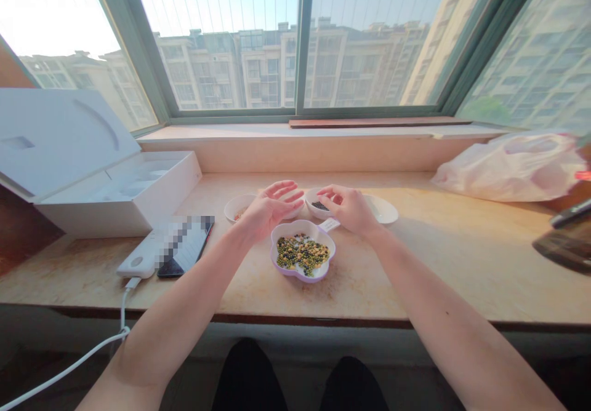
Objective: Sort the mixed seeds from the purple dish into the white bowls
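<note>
A flower-shaped bowl with a lavender outside (305, 278) stands near me, its handle pointing away to the right. Mixed green, black and yellowish beans (302, 254) lie in it. My left hand (272, 207) is held palm up with fingers spread, above and partly hiding small white bowls. My right hand (349, 207) is over a small white bowl (317, 215) of dark beans (318, 205), thumb and fingers drawn together at the bowl; anything between the fingertips is too small to tell. Another white bowl (232, 208), at the left, has reddish contents. A white dish (386, 209) sits right of my right hand.
An open white box (161, 183) stands at the left. Near it lie a phone (187, 254) and a white device (138, 257) with a cable (83, 362). A plastic bag (512, 165) and a dark object (566, 239) are at the right. Windows rise behind the counter (443, 263).
</note>
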